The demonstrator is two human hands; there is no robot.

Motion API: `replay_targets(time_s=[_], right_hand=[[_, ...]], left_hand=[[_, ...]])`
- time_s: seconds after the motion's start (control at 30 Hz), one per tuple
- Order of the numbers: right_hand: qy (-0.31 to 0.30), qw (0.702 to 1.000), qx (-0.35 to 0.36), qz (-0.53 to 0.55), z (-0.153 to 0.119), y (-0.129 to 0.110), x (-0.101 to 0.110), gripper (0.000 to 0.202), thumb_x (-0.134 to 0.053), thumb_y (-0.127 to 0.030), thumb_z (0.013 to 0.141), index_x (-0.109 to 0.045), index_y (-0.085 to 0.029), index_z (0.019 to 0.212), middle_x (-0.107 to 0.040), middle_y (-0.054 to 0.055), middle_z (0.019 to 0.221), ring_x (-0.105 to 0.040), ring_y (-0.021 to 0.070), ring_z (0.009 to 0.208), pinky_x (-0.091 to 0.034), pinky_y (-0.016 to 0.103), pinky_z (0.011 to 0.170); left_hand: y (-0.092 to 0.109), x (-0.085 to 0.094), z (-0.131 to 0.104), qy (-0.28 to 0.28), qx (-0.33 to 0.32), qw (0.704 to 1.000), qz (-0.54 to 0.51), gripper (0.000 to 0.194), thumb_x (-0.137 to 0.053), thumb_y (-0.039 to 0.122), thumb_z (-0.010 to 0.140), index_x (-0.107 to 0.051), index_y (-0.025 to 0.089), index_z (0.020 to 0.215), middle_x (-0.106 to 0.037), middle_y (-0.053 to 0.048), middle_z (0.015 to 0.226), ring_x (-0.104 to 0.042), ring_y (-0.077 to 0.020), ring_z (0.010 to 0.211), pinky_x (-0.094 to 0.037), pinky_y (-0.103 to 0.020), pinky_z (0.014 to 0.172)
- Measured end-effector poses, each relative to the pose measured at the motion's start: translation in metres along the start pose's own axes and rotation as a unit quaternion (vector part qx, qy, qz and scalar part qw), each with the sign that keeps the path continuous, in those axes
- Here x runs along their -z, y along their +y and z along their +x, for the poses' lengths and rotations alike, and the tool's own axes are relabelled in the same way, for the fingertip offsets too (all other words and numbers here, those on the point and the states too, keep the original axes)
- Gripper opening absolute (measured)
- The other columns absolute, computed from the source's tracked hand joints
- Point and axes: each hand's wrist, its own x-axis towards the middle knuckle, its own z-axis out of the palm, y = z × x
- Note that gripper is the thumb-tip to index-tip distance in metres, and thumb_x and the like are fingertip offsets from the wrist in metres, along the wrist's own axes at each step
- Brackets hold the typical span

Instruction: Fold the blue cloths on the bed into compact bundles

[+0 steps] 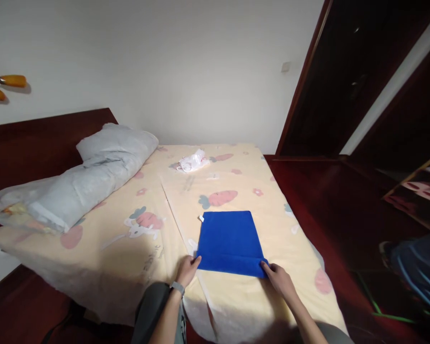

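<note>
A blue cloth (227, 239) lies flat on the patterned bed sheet (129, 267), with a strip along its near edge folded over and a small white tag at its far left corner. My left hand (188, 270), with a watch on the wrist, pinches the cloth's near left corner. At the near right corner, the fingers of my right hand (277, 278) are closed on the cloth, thumb on top.
A grey bundled quilt (89, 179) lies by the dark headboard (50, 143) at the left. A crumpled white plastic bag (193, 161) sits near the wall. A rack with shoes (421, 191) and a dark blue item (417, 267) are on the right.
</note>
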Motion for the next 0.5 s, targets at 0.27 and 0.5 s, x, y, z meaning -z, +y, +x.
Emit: replay_targets(time_s=[0.27,0.5], right_hand=[[0.021,0.998,-0.021,-0.047,-0.064,0.018,0.002,0.051,-0.044,-0.071,0.082,-0.062,-0.023,0.082,-0.072,0.010,0.077,-0.069,0.0306,0.079,-0.049,0.038,0.073],[0.042,0.967,0.251,-0.028,-0.083,0.030,-0.008,0.055,-0.057,-0.024,0.070,-0.059,-0.023,0.124,-0.061,0.009,0.124,-0.060,0.0245,0.113,-0.047,0.035,0.100]], left_hand=[[-0.003,0.026,-0.048,0.007,0.005,0.998,0.057,0.031,-0.057,0.043,0.088,-0.058,0.019,0.069,-0.055,0.001,0.058,-0.059,-0.0175,0.063,-0.036,-0.026,0.060],[-0.001,0.033,-0.077,-0.036,-0.226,0.970,0.088,0.053,-0.061,0.010,0.069,-0.061,0.027,0.120,-0.060,-0.006,0.128,-0.054,-0.0234,0.121,-0.041,-0.033,0.105]])
